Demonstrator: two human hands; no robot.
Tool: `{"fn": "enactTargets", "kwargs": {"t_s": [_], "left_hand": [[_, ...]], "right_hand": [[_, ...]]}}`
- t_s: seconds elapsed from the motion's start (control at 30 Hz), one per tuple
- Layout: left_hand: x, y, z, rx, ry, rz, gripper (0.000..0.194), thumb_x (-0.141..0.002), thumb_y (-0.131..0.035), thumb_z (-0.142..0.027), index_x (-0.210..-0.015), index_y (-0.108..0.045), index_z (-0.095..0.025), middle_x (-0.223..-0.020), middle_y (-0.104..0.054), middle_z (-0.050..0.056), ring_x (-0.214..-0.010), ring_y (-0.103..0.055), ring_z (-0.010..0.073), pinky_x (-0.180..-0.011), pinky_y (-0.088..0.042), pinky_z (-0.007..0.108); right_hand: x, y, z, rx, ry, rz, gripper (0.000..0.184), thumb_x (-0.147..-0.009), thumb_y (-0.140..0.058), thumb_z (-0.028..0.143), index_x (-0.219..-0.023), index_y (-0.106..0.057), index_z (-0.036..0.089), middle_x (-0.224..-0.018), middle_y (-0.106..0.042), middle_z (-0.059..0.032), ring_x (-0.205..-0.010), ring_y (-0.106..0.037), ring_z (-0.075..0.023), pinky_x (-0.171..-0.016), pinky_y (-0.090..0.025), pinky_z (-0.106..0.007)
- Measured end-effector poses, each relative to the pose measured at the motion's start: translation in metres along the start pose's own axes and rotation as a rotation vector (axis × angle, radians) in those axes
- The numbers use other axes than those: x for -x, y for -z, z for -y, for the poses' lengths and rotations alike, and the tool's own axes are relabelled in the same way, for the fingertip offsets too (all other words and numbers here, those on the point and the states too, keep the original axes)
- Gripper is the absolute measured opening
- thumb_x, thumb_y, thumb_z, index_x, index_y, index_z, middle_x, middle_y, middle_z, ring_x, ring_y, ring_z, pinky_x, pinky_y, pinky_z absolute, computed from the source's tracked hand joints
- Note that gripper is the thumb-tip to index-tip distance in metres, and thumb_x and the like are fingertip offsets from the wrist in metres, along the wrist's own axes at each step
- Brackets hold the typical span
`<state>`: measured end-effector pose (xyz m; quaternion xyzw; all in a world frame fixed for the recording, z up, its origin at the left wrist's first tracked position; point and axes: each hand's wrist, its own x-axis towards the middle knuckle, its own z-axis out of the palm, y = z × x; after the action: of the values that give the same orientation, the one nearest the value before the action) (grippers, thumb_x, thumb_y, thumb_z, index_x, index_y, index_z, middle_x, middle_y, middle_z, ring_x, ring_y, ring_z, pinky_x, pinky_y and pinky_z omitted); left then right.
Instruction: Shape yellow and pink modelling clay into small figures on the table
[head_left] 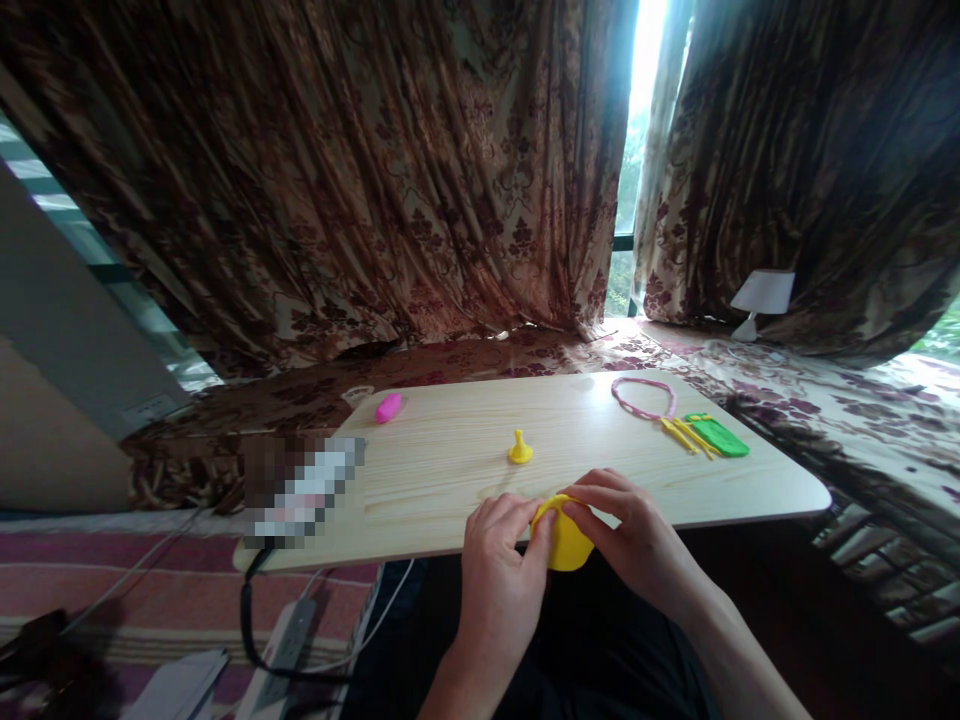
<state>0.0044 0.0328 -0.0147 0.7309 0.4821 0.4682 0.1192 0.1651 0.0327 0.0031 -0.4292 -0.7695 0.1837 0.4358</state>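
Note:
Between my two hands, over the table's front edge, is a flat rounded piece of yellow modelling clay (571, 545). My left hand (501, 545) pinches its left upper rim with thumb and fingers. On the opposite side, my right hand (626, 525) grips the upper right rim, fingertips pressed together. The fingers cover part of the rim. Just beyond my hands, a small yellow clay piece (520, 449) with a round base and a narrow knobbed stem stands upright on the table.
The pale wooden table (442, 460) carries a pink clay lump (388, 407), a twisted pink loop (616, 396), yellow clay-tool sticks (686, 438) and a green slab (718, 436). A blurred-out object (311, 490) lies at the left. A power strip (289, 640) and cables sit below left.

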Motion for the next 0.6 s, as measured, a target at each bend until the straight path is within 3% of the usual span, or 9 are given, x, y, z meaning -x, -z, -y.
{"fn": "enactTargets", "kwargs": {"t_s": [0.3, 0.47, 0.6], "left_hand": [[0.0007, 0.0013, -0.0021, 0.043, 0.030, -0.117, 0.013, -0.082, -0.056, -0.024, -0.088, -0.067, -0.021, -0.086, -0.066, 0.004, -0.085, -0.060, 0.0195, -0.086, -0.045, 0.035], [-0.0006, 0.0019, -0.0030, 0.037, 0.024, -0.058, 0.013, -0.081, -0.057, -0.024, -0.089, -0.067, -0.022, -0.082, -0.066, 0.003, -0.082, -0.060, 0.0189, -0.085, -0.046, 0.036], [-0.0001, 0.0029, -0.0049, 0.045, 0.035, -0.076, 0.013, -0.082, -0.054, -0.023, -0.086, -0.067, -0.020, -0.083, -0.065, 0.004, -0.084, -0.060, 0.0196, -0.084, -0.046, 0.035]], "right_hand": [[0.0010, -0.0018, -0.0033, -0.027, -0.015, -0.037, 0.016, -0.088, -0.054, 0.023, -0.100, -0.064, 0.024, -0.088, -0.061, -0.0023, -0.084, -0.054, -0.0176, -0.076, -0.043, -0.031], [0.0020, -0.0019, -0.0025, -0.017, 0.000, -0.022, 0.015, -0.089, -0.052, 0.023, -0.097, -0.064, 0.024, -0.087, -0.060, -0.0020, -0.083, -0.054, -0.0171, -0.074, -0.043, -0.030], [0.0022, -0.0024, -0.0011, -0.037, -0.012, -0.064, 0.014, -0.088, -0.054, 0.023, -0.098, -0.063, 0.023, -0.087, -0.061, -0.0028, -0.082, -0.055, -0.0175, -0.075, -0.044, -0.031]]}}
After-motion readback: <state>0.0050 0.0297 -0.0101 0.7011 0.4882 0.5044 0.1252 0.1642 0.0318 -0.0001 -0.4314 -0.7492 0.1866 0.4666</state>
